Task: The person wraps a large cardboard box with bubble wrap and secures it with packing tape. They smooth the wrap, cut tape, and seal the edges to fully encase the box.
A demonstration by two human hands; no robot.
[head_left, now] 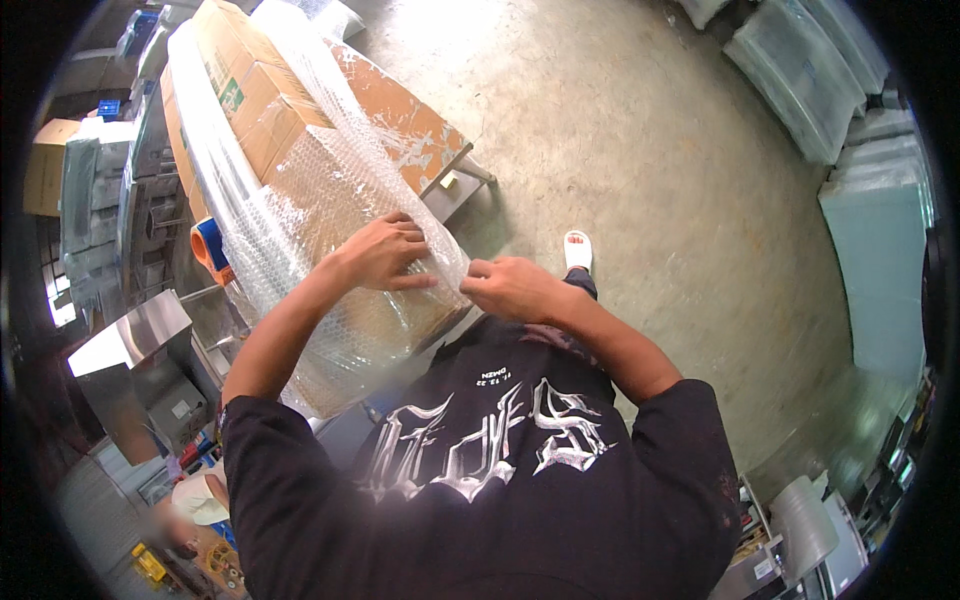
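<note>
A sheet of clear bubble wrap (355, 170) drapes over a large brown cardboard box (265, 105) on the worktable (440, 160). My left hand (392, 252) lies on the wrap over the near part of the box, its thumb apart from the fingers. At the sheet's right edge, my right hand (515, 287) pinches the bubble wrap between thumb and fingers. Beneath both hands, brown cardboard shows through the clear layer.
An orange and blue roll (210, 247) sits left of the box. Metal cabinets (140, 370) stand at lower left, where another person (200, 500) works. Wrapped panels (800, 80) and pale stacked sheets (885, 265) line the right side of the concrete floor (700, 220).
</note>
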